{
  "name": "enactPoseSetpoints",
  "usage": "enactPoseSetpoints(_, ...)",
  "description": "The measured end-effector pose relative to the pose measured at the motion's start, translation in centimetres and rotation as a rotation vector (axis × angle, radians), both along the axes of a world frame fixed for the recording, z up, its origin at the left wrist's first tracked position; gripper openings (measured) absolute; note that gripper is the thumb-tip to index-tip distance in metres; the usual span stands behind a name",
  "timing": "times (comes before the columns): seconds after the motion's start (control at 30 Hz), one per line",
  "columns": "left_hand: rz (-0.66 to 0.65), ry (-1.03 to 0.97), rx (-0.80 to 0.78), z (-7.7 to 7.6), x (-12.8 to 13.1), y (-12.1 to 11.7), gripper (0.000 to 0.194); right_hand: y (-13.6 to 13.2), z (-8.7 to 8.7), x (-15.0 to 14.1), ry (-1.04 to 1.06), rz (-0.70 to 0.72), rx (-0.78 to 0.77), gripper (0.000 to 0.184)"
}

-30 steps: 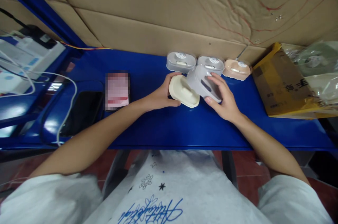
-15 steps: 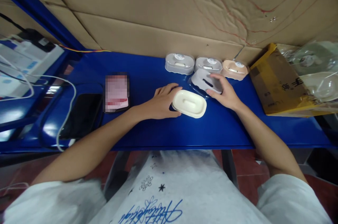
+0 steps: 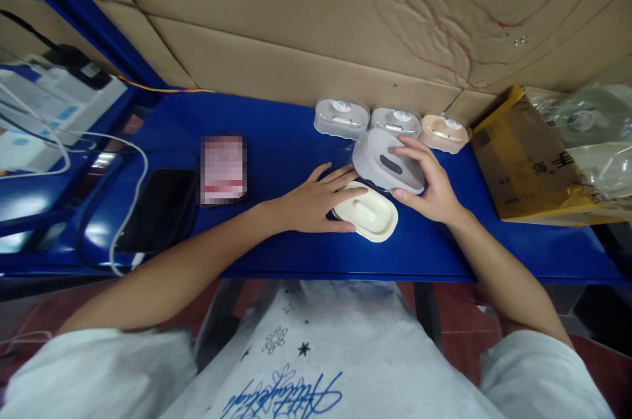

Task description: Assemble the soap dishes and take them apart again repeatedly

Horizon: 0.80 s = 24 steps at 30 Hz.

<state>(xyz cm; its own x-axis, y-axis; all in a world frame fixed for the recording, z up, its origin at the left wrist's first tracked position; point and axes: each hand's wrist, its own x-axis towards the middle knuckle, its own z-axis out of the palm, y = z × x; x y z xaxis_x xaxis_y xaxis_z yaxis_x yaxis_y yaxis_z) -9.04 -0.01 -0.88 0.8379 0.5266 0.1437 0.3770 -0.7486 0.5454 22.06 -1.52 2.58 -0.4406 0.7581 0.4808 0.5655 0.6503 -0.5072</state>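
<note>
On the blue table lies a cream oval dish with a raised ridge inside. My left hand grips its left end between thumb and index finger, while the other fingers stretch toward the grey piece. My right hand holds a grey oval box part with a dark slot, thumb on the near edge and fingers over the far right side. This part is tilted just beyond the dish. Something clear or dark shows under its near edge, mostly hidden. Behind it stand two grey oval boxes and a peach one, all with clear covers.
A taped cardboard box with clear plastic pieces sits at the right. To the left are a blurred-out pink item, a black phone, white cables and a white power strip. Cardboard lines the back.
The grey part has come nearer to me and its slotted face now shows more fully. My left hand and the cream dish have shifted slightly right and nearer, with the index finger now over the dish.
</note>
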Motion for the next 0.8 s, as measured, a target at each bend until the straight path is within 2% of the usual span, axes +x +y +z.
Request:
enactPoseSetpoints(0.17, 0.07, 0.111, 0.103, -0.2, -0.5, 0.7, 0.073, -2.9, 1.7, -1.8, -0.144, 0.22, 0.028, 0.078)
enactPoseSetpoints(0.23, 0.121, 0.173, 0.115, 0.3, -1.0, 0.7, 0.074, -4.0, 1.8, -2.8, -0.217, 0.34, -0.012, 0.078)
enactPoseSetpoints(0.33, 0.185, 0.289, 0.118, 2.0, -1.8, 0.3, 0.073, -5.2, 1.3, -4.2, -0.269, 0.458, -0.052, 0.073)
enactPoseSetpoints(0.43, 0.288, 0.401, 0.121, 3.8, -2.7, -0.4, 0.071, -5.4, 0.3, -4.9, -0.287, 0.485, -0.062, 0.069)
enactPoseSetpoints(0.53, 0.393, 0.485, 0.095, 5.0, -3.9, -0.3, 0.071, -4.9, -0.9, -5.1, -0.3, 0.446, -0.043, 0.065)
enactPoseSetpoints(0.67, 0.46, 0.53, 0.021, 5.8, -5.4, 0.6, 0.074, -4.2, -1.9, -5.9, -0.3, 0.417, -0.029, 0.065)
enactPoseSetpoints(0.8, 0.476, 0.601, 0.004, 6.4, -6.5, 0.7, 0.076, -4.0, -2.1, -7.4, -0.322, 0.437, 0.02, 0.06)
